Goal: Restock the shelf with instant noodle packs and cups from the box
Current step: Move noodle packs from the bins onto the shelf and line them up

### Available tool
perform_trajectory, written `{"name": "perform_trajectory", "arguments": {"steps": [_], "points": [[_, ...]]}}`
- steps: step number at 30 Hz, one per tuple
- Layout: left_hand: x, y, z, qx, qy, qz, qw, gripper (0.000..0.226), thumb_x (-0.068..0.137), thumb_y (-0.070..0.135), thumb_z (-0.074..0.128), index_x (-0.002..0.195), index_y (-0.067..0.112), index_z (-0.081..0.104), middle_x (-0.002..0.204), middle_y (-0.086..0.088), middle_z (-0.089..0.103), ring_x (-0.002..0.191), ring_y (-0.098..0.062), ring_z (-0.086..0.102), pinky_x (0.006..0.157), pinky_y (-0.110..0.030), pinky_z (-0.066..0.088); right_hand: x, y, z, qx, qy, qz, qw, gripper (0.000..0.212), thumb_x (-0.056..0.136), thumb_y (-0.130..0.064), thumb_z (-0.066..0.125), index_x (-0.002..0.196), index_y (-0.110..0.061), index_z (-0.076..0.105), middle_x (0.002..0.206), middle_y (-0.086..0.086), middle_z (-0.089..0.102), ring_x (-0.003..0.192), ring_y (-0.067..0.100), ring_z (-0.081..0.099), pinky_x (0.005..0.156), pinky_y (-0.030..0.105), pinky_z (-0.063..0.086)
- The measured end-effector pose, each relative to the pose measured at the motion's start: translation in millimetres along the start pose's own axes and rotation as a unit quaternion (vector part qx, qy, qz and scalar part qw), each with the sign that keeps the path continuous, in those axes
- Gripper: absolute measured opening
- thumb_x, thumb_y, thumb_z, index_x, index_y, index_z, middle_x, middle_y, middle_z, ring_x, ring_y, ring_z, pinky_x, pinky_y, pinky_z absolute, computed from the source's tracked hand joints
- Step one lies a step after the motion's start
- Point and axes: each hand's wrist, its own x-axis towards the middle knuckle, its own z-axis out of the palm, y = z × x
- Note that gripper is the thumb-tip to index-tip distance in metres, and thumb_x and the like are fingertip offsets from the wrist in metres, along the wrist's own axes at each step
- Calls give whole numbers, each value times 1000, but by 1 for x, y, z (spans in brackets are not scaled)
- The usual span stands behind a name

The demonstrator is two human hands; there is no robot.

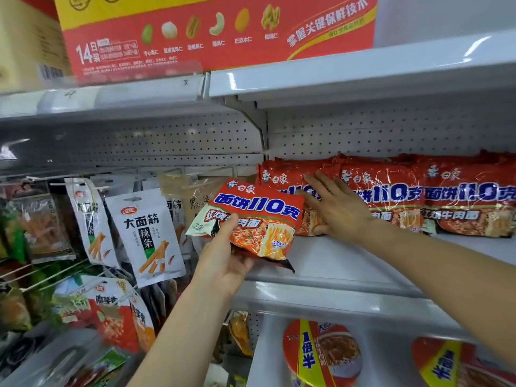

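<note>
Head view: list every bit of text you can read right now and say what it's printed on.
"白象" and "面饼110克": noodle pack held in left hand.
"白象", "110克": shelved noodle packs under right hand.
"大面筋", "辣条": hanging snack bag.
"14日装", "掌握关键保鲜技术": red carton on top shelf.
"1倍半": noodle cup lid below.
Carton's small print and other snack bags: too blurred.

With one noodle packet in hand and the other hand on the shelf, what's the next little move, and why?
Probably slide the red plastic noodle packet, pinched in the left hand, onto the white metal shelf in front of the leftmost stacked red noodle packs. The right hand lies flat on that stack, seemingly steadying it, and bare shelf shows just ahead of it.
</note>
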Motion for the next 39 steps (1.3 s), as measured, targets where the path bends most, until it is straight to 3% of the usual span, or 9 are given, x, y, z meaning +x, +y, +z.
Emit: {"name": "perform_trajectory", "arguments": {"steps": [10,15,18,21,24,27,32,36,39], "points": [[-6,-13,15,-16,-18,9,1000,32,88,21,70,116,16,57,103,-10,74,96,-26,69,80,-49,57,-9,10,-10,68,0,-12,998,95,82,-63,62,153,-16,21,163,9,-1,150,27,-2,120,44,4],[-4,-26,28,-49,-25,34,998,39,89,21,69,125,19,55,112,-9,72,101,-26,68,73,-46,57,-29,17,-10,135,97,15,986,56,86,-18,70,137,-7,49,149,14,40,139,34,34,111,47,33],[-6,-37,42,-89,-47,44,994,37,88,23,69,123,20,57,107,-7,75,103,-25,69,79,-47,57,-43,13,-34,356,160,133,911,33,100,-36,48,117,-11,60,116,6,63,107,24,57,91,41,46],[-11,-56,64,-110,-76,50,990,41,85,23,70,124,20,56,107,-6,75,106,-24,69,92,-50,54,-57,13,-63,665,13,260,700,61,94,-59,44,122,-7,59,103,8,68,94,20,64,92,41,51],[-19,-80,91,-104,-108,55,987,58,77,24,71,132,21,53,114,-6,73,107,-23,69,94,-50,53,-74,31,-64,755,-70,272,592,49,84,-52,65,112,-12,64,100,5,74,93,22,70,82,34,57],[-28,-101,115,-76,-139,44,986,58,79,24,70,134,21,52,118,-6,71,108,-22,68,87,-44,56,-96,60,-55,780,-53,290,553,45,80,-30,77,116,-7,62,103,9,74,92,21,71,72,32,56],[-41,-138,152,19,-189,8,982,47,84,19,68,130,19,56,121,-6,70,112,-23,66,94,-43,53,-143,110,-43,805,-27,321,499,31,83,-17,73,111,-4,66,114,15,70,100,27,66,99,49,50],[-50,-165,175,143,-221,-26,964,36,87,18,68,123,17,60,117,-6,72,109,-19,66,96,-35,49,-180,155,-36,800,6,344,491,30,83,-14,72,109,-1,66,113,18,70,101,31,65,100,52,48],[-48,-175,185,304,-199,39,931,30,91,12,66,120,18,60,110,3,70,108,-15,61,82,-24,45,-206,192,-33,780,49,365,505,26,82,-12,72,105,-3,65,113,19,69,98,31,63,99,53,46]]}}
